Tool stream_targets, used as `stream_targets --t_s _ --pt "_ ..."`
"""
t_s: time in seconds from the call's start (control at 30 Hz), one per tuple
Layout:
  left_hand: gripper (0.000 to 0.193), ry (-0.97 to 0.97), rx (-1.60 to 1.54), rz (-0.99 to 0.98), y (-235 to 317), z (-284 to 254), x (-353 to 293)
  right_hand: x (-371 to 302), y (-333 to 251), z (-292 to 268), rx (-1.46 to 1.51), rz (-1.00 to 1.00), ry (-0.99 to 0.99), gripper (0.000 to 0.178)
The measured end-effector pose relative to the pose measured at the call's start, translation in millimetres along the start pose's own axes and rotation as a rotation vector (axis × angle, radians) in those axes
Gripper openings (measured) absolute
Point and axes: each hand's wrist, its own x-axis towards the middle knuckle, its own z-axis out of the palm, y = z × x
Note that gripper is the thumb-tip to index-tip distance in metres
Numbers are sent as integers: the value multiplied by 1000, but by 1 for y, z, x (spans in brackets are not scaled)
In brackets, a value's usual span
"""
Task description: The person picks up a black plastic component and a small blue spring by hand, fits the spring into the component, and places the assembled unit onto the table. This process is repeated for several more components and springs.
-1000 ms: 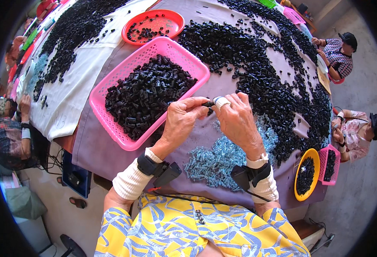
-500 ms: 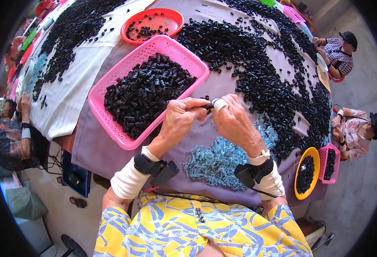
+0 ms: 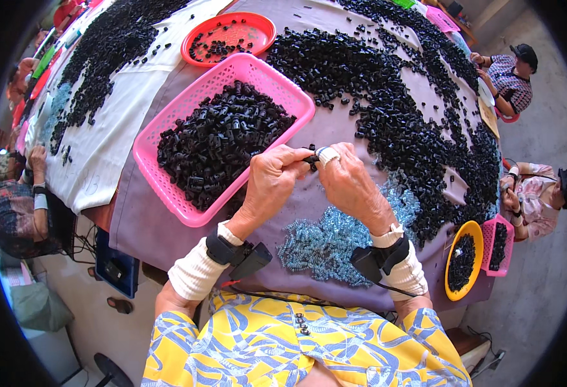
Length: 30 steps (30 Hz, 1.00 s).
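My left hand [image 3: 272,180] and my right hand [image 3: 353,186] meet over the table, both closed in a pinch. Between their fingertips is a small black plastic piece [image 3: 311,159], gripped from both sides; its finer shape is mostly hidden by the fingers. White tape wraps one finger of my right hand. Left of my hands stands a pink perforated basket [image 3: 167,201], heaped with small black plastic parts [image 3: 222,145]. Just below my right hand lies a pile of small bluish coil springs [image 3: 325,248]. A wide heap of loose black parts [image 3: 393,122] spreads beyond it.
A red round tray [image 3: 258,32] with some black parts stands behind the basket. At the right edge are a yellow bowl [image 3: 476,238] and a smaller pink basket [image 3: 505,258]. People sit at the right [image 3: 514,80] and left [image 3: 16,213]. Cables hang from my wrist straps.
My hands stay almost in place, still pinching the black piece. My right fingers have shifted slightly left along it. The baskets and piles look the same.
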Motion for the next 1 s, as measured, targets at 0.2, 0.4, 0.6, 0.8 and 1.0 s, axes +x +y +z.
stream_targets --t_s 0.2,0.4,0.6,0.8,1.0 --pt "23 -70 -21 -112 1 -4 0 1 6 -2 -29 -96 -100 9" --pt "20 -27 -76 -132 -9 -2 0 2 7 3 108 6 -127 8" --pt "19 -47 -262 -270 0 1 5 9 1 -6 36 57 -84 8" --pt "21 -14 -540 -397 1 6 2 9 -3 3 -114 94 117 20" --pt "22 -183 -714 -470 3 0 0 10 -2 -5 -4 108 56 22"
